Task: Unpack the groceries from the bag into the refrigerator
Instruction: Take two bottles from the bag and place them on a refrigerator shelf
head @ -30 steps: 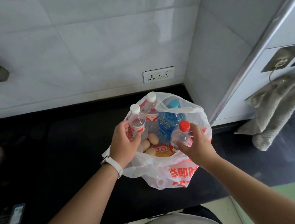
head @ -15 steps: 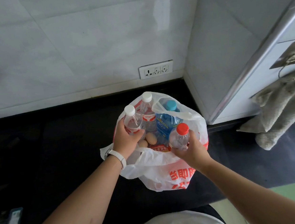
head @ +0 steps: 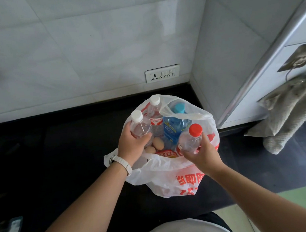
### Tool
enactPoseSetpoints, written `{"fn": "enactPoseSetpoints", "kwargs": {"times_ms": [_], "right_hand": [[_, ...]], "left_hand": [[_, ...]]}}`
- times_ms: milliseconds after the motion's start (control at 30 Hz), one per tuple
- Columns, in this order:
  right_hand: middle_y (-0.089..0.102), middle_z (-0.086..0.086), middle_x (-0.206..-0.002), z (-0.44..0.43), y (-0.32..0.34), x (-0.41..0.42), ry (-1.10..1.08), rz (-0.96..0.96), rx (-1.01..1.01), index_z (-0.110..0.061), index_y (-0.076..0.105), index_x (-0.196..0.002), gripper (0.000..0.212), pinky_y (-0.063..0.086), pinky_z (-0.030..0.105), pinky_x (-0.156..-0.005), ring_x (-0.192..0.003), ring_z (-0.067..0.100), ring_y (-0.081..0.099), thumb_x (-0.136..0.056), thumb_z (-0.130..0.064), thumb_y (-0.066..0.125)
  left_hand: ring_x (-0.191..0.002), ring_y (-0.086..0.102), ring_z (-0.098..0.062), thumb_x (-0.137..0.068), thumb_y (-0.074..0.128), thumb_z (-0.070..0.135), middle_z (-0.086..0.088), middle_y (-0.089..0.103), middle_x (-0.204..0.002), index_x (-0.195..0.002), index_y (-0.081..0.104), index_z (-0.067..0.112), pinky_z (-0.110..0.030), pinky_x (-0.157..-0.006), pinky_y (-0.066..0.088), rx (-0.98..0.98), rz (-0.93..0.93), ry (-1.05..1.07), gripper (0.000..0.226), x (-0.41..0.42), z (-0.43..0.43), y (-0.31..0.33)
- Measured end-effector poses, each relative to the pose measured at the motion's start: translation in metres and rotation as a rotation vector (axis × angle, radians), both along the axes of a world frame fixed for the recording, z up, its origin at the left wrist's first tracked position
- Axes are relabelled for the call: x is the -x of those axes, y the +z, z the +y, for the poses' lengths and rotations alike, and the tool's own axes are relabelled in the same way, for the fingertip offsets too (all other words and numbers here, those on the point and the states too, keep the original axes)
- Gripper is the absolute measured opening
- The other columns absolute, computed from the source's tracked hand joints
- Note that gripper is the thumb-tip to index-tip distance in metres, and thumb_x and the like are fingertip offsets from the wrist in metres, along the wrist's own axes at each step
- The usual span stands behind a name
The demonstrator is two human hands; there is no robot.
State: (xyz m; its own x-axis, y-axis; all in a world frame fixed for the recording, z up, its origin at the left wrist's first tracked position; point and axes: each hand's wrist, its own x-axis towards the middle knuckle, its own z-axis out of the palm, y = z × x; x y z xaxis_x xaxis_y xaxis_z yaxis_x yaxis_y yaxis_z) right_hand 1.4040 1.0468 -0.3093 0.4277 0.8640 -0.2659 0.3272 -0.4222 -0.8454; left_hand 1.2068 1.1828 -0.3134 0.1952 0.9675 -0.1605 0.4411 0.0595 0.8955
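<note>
both grips full, something fragile right underneath

left hand (head: 132,145) wraps the white-capped bottle (head: 140,126), right hand (head: 201,154) curls round the red-capped bottle (head: 190,140), both cap-up in the mouth of the bag (head: 171,178) on the black counter (head: 60,159). if either slips it likely drops onto the eggs (head: 158,143) below; a snagged handle could tip the bag.
</note>
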Motion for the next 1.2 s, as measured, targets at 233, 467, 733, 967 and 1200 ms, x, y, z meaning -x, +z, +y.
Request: {"fn": "enactPoseSetpoints", "kwargs": {"times_ms": [233, 467, 733, 967, 1200], "right_hand": [[0.057, -0.017, -0.123, -0.007, 0.035, 0.007, 0.019, -0.026, -0.126, -0.041, 0.038, -0.129, 0.069, 0.052, 0.025, -0.085, -0.108, 0.006, 0.058, -0.075, -0.042, 0.08], [0.061, -0.015, -0.119, -0.01, 0.067, 0.01, 0.072, 0.017, -0.279, -0.034, 0.043, -0.13, 0.067, 0.057, 0.034, -0.09, -0.109, 0.01, 0.063, -0.074, -0.038, 0.081], [0.063, -0.02, -0.115, -0.009, 0.093, 0.003, 0.236, 0.15, -0.405, -0.038, 0.043, -0.128, 0.061, 0.055, 0.02, -0.081, -0.109, 0.002, 0.063, -0.079, -0.03, 0.079], [0.064, -0.024, -0.105, -0.02, 0.105, -0.014, 0.34, 0.236, -0.46, -0.045, 0.045, -0.115, 0.052, 0.054, 0.015, -0.075, -0.103, 0.002, 0.065, -0.08, -0.026, 0.078], [0.064, -0.013, -0.111, -0.03, 0.103, -0.009, 0.491, 0.308, -0.419, -0.033, 0.046, -0.125, 0.057, 0.053, 0.024, -0.083, -0.103, 0.005, 0.065, -0.078, -0.041, 0.078]], "left_hand": [[-0.105, 0.062, 0.0, -0.079, 0.08, 0.029, 0.013, 0.063, -0.115, -0.126, 0.053, 0.029, -0.035, -0.091, 0.056, -0.107, -0.119, -0.063, 0.054, 0.016, -0.017, 0.037], [-0.109, 0.063, -0.005, -0.079, 0.08, 0.021, 0.01, 0.063, -0.117, -0.129, 0.052, 0.022, -0.04, -0.093, 0.056, -0.172, -0.255, -0.001, 0.056, 0.02, -0.038, 0.078], [-0.104, 0.067, -0.012, -0.078, 0.08, 0.018, 0.005, 0.066, -0.112, -0.12, 0.058, 0.022, -0.045, -0.09, 0.057, -0.202, -0.355, 0.186, 0.048, 0.016, -0.081, 0.11], [-0.102, 0.068, -0.015, -0.073, 0.077, 0.027, 0.004, 0.068, -0.107, -0.113, 0.061, 0.025, -0.046, -0.088, 0.057, -0.253, -0.307, 0.359, 0.043, 0.013, -0.128, 0.125], [-0.098, 0.07, -0.014, -0.07, 0.078, 0.028, 0.003, 0.071, -0.105, -0.112, 0.061, 0.023, -0.029, -0.079, 0.054, -0.267, -0.325, 0.564, 0.045, 0.02, -0.188, 0.128]]}}
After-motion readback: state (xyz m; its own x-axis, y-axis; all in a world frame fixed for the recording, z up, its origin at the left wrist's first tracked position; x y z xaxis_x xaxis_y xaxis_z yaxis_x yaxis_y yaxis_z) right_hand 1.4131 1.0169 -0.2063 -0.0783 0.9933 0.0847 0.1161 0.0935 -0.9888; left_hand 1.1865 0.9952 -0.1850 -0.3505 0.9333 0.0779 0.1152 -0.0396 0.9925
